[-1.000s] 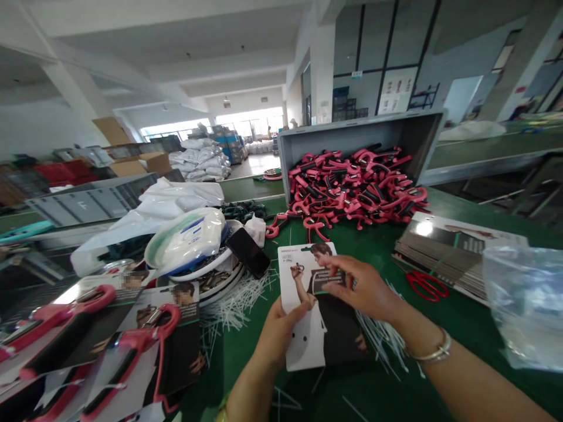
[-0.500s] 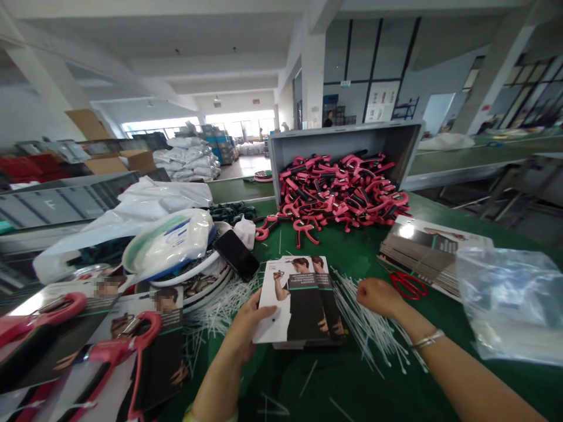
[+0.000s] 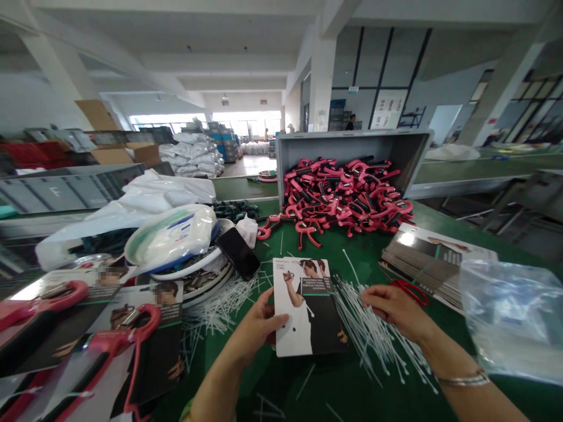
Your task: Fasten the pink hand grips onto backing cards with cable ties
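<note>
In front of me my left hand (image 3: 259, 322) holds printed cards (image 3: 308, 316) by their left edge, thumb on the top card's face. The cards show a picture of a person and a dark text panel. My right hand (image 3: 389, 305) is over a spread of white zip ties (image 3: 373, 340) to the right of the cards, thumb and forefinger pinched at a tie that sticks up. Red scissors (image 3: 411, 291) lie partly hidden behind that hand.
A grey crate (image 3: 352, 136) on its side spills pink-and-black hand grips (image 3: 343, 193). Left stand plates with bags, a black phone (image 3: 238, 253) and carded grips (image 3: 118, 340). At right are a card stack (image 3: 440, 258) and a clear plastic bag (image 3: 512, 316).
My right hand has gone from a fist to a pinch with a tie at its fingertips. The cards are now closer together and turned more upright in my left hand.
</note>
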Action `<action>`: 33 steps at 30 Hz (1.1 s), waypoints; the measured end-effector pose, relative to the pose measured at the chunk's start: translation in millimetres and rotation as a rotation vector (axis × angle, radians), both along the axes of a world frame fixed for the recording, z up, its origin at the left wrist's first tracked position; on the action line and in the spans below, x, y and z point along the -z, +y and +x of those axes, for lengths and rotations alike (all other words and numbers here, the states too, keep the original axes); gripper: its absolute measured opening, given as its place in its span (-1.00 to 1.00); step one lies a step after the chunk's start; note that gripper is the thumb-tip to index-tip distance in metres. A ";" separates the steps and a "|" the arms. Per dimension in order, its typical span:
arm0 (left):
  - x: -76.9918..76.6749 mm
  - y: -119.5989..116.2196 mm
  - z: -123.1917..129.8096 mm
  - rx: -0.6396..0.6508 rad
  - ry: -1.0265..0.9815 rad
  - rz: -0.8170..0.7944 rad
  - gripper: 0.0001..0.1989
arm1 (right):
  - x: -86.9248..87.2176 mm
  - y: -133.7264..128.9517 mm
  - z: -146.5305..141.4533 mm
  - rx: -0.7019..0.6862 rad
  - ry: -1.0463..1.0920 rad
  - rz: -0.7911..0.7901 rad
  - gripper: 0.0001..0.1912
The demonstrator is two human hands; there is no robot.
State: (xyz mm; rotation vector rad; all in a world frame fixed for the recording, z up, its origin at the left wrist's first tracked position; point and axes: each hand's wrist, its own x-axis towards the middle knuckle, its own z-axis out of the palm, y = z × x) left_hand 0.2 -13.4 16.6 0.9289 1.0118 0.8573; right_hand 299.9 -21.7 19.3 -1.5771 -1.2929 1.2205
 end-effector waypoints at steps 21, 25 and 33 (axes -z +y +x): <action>-2.4 -2.5 8.3 -0.138 -0.202 -0.062 -0.60 | -19.7 -33.6 -116.5 -0.488 -0.416 0.196 -0.81; 1.0 -2.8 6.7 -0.108 -0.246 -0.054 -0.59 | -20.3 -31.2 -129.7 -0.444 -0.394 0.263 -0.79; 0.5 -1.3 5.4 -0.079 -0.272 0.026 -0.43 | -29.9 -25.0 -117.6 -0.265 -0.374 0.428 -0.76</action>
